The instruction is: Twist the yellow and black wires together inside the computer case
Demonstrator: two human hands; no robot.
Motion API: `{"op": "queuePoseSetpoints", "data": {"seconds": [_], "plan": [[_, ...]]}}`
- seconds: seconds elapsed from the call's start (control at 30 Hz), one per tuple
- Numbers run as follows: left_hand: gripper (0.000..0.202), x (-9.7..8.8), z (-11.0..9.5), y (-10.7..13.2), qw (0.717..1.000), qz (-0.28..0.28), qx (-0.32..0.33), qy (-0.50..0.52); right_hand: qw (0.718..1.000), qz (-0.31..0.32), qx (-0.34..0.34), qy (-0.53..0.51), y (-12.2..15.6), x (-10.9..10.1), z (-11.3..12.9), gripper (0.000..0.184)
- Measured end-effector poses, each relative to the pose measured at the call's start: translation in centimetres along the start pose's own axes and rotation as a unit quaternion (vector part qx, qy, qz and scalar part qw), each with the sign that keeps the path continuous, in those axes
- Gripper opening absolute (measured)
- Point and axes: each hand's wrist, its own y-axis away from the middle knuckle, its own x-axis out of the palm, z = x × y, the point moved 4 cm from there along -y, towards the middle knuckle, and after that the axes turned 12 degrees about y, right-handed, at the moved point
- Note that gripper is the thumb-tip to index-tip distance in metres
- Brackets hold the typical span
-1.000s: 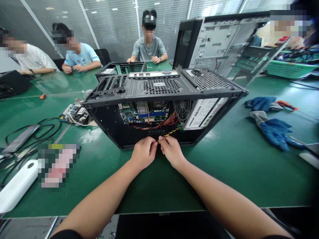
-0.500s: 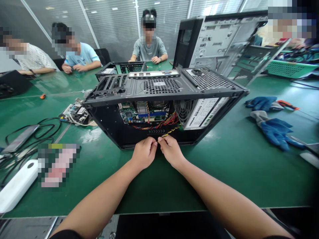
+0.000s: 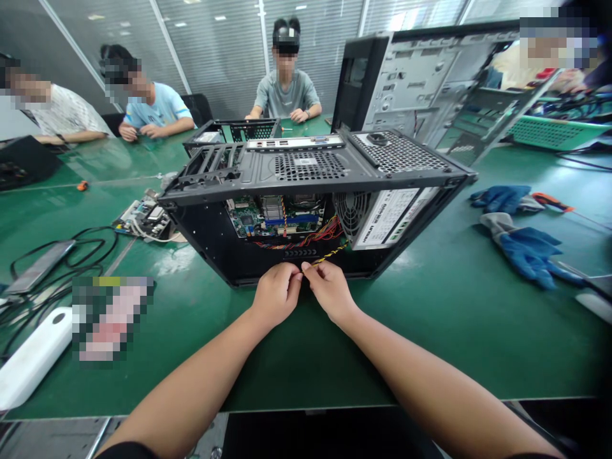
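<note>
Yellow-black wire (image 3: 329, 253) pinched between left hand (image 3: 276, 294) and right hand (image 3: 329, 290), both closed on it, at case (image 3: 306, 167) mouth near surface's front edge. Hard pull risks tearing its hidden inner connector.

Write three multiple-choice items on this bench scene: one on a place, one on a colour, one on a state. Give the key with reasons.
1. Where do the blue gloves lie?
A) right of the case
B) inside the case
C) on the white box

2. What colours is the cable at the hands?
A) white
B) yellow and black
C) green

3. How is the case near the hands?
A) closed
B) open, board showing
C) wrapped

Key: 1 A, they lie on the mat on that side; 2 B, a twisted pair pinched by the left hand and right hand; 3 B, its inside faces the camera.
</note>
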Motion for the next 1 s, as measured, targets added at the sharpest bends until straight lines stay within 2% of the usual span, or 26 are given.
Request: {"op": "queuePoseSetpoints", "data": {"seconds": [0.33, 0.57, 0.87, 1.0], "plan": [[0.013, 0.04, -0.21, -0.16, 0.999, 0.028, -0.032, 0.035, 0.999, 0.02, -0.017, -0.023, 0.07, 0.19, 0.07, 0.032], [0.013, 0.03, -0.11, -0.19, 0.998, 0.027, -0.038, 0.05, 0.998, 0.035, -0.019, -0.038, -0.02, 0.34, 0.03, 0.028], [0.011, -0.15, -0.28, -0.09, 1.0, -0.01, 0.001, 0.018, 0.999, 0.027, 0.014, -0.033, -0.1, 0.37, -0.61, 0.049], [0.01, -0.27, -0.33, -0.01, 1.0, -0.021, 0.012, 0.0, 0.999, 0.023, 0.012, -0.019, -0.04, 0.26, -0.53, 0.051]]}}
